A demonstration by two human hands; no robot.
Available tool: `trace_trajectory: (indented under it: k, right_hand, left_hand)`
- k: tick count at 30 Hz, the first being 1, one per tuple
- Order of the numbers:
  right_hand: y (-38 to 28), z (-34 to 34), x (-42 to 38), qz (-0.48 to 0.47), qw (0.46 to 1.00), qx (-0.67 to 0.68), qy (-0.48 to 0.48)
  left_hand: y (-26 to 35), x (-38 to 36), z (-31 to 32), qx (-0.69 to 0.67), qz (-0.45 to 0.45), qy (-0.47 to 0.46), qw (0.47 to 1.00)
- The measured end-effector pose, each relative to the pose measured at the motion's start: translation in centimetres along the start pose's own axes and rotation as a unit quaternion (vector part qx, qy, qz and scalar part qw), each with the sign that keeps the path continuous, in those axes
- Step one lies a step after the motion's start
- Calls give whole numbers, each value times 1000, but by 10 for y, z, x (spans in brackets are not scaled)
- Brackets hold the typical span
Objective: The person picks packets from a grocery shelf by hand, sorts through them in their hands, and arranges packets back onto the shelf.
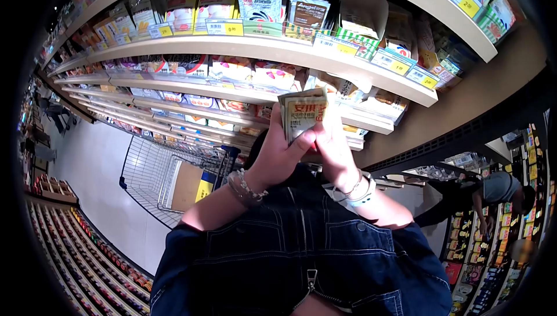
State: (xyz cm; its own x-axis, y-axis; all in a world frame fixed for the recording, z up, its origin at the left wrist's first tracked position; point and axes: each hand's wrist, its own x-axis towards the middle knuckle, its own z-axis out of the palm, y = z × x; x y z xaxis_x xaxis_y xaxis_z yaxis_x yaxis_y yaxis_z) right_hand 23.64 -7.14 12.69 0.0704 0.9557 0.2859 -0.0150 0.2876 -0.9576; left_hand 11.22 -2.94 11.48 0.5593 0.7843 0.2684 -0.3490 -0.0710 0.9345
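A small stack of yeast packets [303, 113], pale with red lettering on the front one, is held up before the shelf. My left hand [275, 152] grips the left side, its thumb pressed across the lower front. On the other side my right hand [335, 152] is closed around the right edge, with its thumb near the left one. The fingers behind the packets are mostly hidden. Just beyond them, the shelf carries more upright sachets, among them a silver-and-blue packet [260, 7] and a brown packet [308, 13].
Shelf edges [261, 50] with price tags curve across the front. To the left stands a wire shopping cart [152, 168] holding a cardboard-coloured box [187, 184]. A person [500, 191] bends toward stocked shelves at the right. Another rack [87, 252] is at lower left.
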Motion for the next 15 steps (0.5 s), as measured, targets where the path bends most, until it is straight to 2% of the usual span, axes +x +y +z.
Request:
trace_trajectory:
  k: [1,4,5,6,7,8,9,10,11,14,15]
  right_hand:
    - [3,-1,-4,9,1000,-11,-12]
    - [-9,-8,-17,213,973,84,-35]
    - [-3,-17,-16,46,997,-4,-55]
    - [2,-23,-17,-12,999,40,-25]
    - [2,-31,-16,-25,996,83,-20]
    - [1,-38,-15,-37,991,125,-15]
    - [-3,-41,-13,-20,991,118,-60]
    - [3,-36,-19,-14,976,202,-74]
    - [4,-37,-26,-11,974,190,-124]
    - [-8,-38,-46,21,963,127,-235]
    - [-8,-35,-52,11,966,95,-240]
  left_hand:
    - [-2,-3,2,1,-9,3,1000]
    - [-10,-10,5,-33,-61,8,998]
    - [-13,-11,3,-67,-91,6,994]
    - [-16,-14,3,-101,-123,7,987]
    - [-6,-18,6,-192,-209,-9,959]
    - [-8,-23,4,-270,-246,-61,929]
    - [-14,-31,0,-277,-283,-98,913]
    - [-18,-39,-1,-282,-318,-135,895]
    - [-17,-47,1,-269,-337,-165,887]
    - [-9,-56,-2,-94,-385,-282,874]
    - [-17,-61,-7,-130,-355,-340,861]
